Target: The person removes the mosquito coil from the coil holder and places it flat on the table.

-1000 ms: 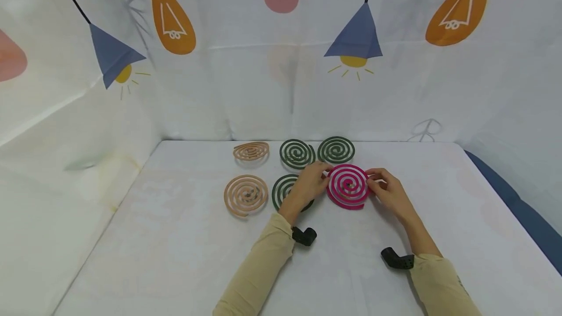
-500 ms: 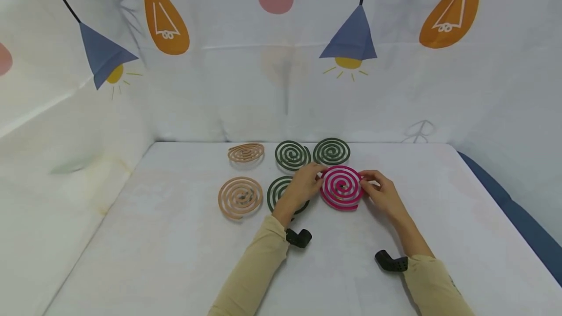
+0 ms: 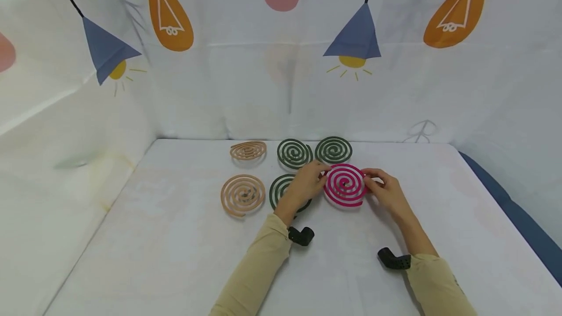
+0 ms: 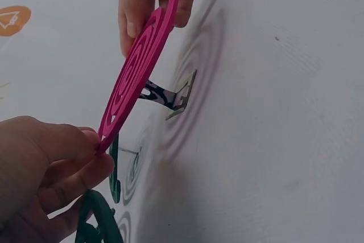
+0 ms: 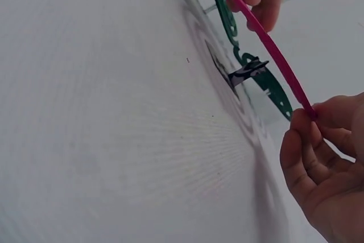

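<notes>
In the head view, my left hand (image 3: 306, 183) and right hand (image 3: 388, 194) pinch opposite edges of a pink mosquito coil (image 5: 276, 55). They hold it raised off the table. Beneath the coil's middle, a small metal stand (image 4: 162, 95) rises from the table in the left wrist view. The stand's tip is close to the coil's centre; I cannot tell whether they touch. A green coil (image 3: 274, 193) lies partly hidden behind my left hand and forearm.
Farther back are two more green coils, one left (image 3: 293, 154) and one right (image 3: 333, 150). Two tan coils, a back one (image 3: 248, 150) and a front one (image 3: 226, 199), are to the left. The white table (image 3: 175, 257) meets white cloth walls (image 3: 246, 96) behind.
Both hands keep their pinch on the pink coil in nearly the same place, with only a slight change in its tilt. The head view has shifted a little.
</notes>
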A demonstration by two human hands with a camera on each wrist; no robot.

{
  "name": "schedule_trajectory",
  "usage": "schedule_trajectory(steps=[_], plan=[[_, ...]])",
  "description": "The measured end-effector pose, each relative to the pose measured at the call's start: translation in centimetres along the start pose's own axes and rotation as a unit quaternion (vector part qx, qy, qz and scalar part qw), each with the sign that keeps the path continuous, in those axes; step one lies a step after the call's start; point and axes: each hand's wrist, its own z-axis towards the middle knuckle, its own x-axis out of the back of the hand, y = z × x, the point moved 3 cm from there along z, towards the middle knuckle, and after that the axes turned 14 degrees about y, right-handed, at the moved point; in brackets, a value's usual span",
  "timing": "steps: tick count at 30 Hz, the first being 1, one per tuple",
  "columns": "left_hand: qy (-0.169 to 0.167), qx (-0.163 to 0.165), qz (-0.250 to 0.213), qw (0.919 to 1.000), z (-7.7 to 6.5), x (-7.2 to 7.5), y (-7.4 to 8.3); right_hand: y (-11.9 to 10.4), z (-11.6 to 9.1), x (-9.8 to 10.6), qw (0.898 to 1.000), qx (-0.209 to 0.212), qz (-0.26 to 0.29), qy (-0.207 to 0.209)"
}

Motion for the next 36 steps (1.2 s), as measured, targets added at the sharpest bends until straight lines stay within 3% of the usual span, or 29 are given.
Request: schedule_trajectory(steps=[9,21,36], plan=[[0.005,-0.007,0.000,1.0000,-0.1,0.6,0.2,-0.5,-0.2,0.1,1.000,0.003,-0.018,0.003],[0.027,-0.010,-0.043,0.9987,-0.9,1.6,0.0,-1.5,-0.3,-0.2,1.000,0.011,-0.022,-0.012],[0.042,0.011,-0.046,0.9980,-1.7,2.5,0.0,-2.2,-0.8,-0.8,0.999,0.003,-0.033,-0.033]])
